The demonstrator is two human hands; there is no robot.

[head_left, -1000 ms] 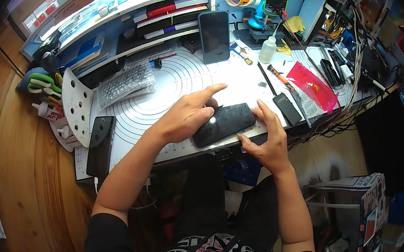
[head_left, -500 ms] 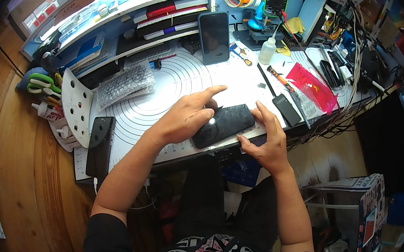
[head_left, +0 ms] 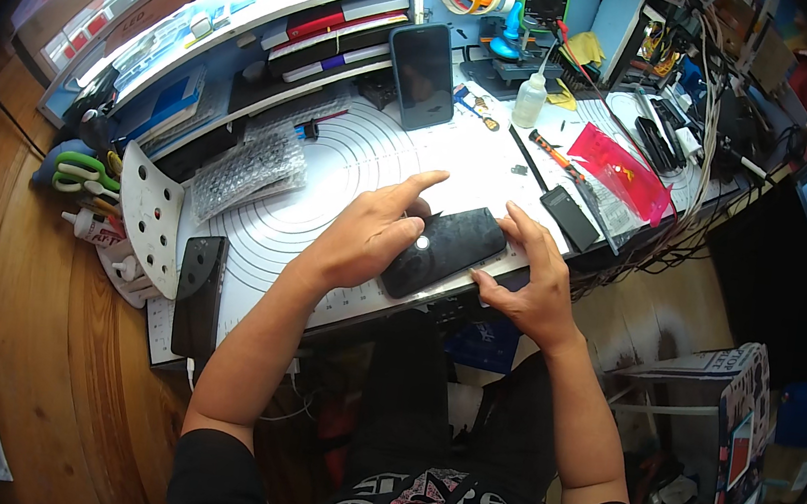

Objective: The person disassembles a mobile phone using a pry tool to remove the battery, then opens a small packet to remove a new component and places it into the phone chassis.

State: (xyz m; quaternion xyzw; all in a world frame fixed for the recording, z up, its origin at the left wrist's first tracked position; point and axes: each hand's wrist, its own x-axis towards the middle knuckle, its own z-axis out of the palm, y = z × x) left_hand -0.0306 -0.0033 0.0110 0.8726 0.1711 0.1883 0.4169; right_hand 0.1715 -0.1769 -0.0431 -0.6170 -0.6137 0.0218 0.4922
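A black smartphone, smudged and with a small bright spot, lies at a slant near the desk's front edge. My left hand is at its left end, thumb on the surface and index finger stretched out beyond it; the other fingers are partly hidden. At the right end, my right hand has its fingertips on the far corner and its thumb along the near edge, bracketing the phone. Further right is a small dark rectangular piece resembling a phone battery, beside an orange-and-black pen-like tool.
Bubble wrap lies left of my hands, with another phone on a cable at the left edge. A phone stands upright at the back. Right of it are a clear bottle and a pink packet. Green-handled scissors stand far left.
The whole view has shifted slightly. Both hands keep the same hold around the phone.
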